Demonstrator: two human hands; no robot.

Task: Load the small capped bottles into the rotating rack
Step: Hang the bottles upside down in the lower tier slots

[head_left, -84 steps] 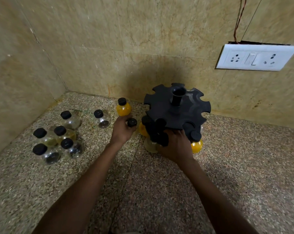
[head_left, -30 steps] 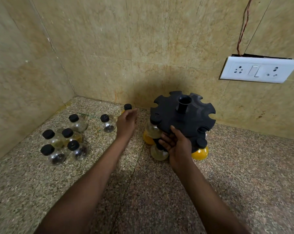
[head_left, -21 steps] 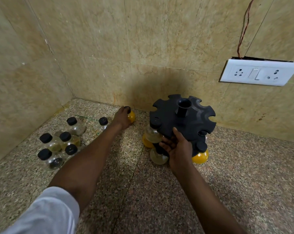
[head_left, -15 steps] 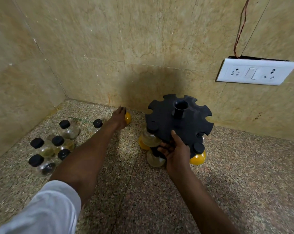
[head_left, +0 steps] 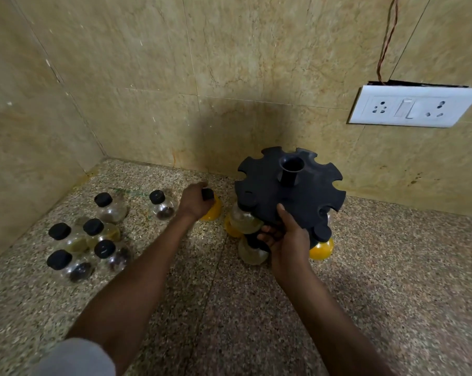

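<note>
Speckled stone makes the table (head_left: 256, 321), which runs into a corner of beige tiled walls; a white socket plate (head_left: 414, 106) is on the right wall. On the table stands the black rotating rack (head_left: 289, 196). About four bottles hang already in its lower slots, among them a pale one (head_left: 244, 221) and an orange one (head_left: 321, 248); the slots of the top disc look empty. The right hand (head_left: 286, 240) holds the rack at its front edge, thumb on top, fingers curled under. The left hand (head_left: 194, 202) has its fingers closed around an orange bottle (head_left: 211, 210) that stands on the table just left of the rack. Six more capped bottles (head_left: 104, 232) wait further left. I judge the loading less than half done.
</note>
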